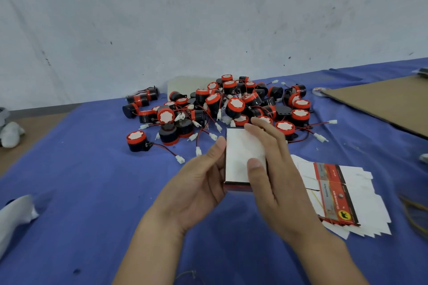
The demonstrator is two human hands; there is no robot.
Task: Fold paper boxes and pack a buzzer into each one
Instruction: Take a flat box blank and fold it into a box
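Fingers (254,169) round flat box (238,150), buzzers (231,104) just beyond

Buzzers (231,104): black bodies, red collars, white scalloped faces. Lead wires (165,148): red and black, ending in white connectors (179,159). Table cover (92,192): plain blue. Wall (208,18): off-white with scattered dark specks. Unfolded paper box (240,152): white inner face, red and black lower edge. Stack of flat paper boxes (335,194): white flaps, a red, black and grey band, and a yellow patch bearing a black animal silhouette. Cardboard sheet (382,102): plain brown.

flat white box (240,152): held upright | buzzers (236,104): piled behind | box blanks (335,194): stacked right
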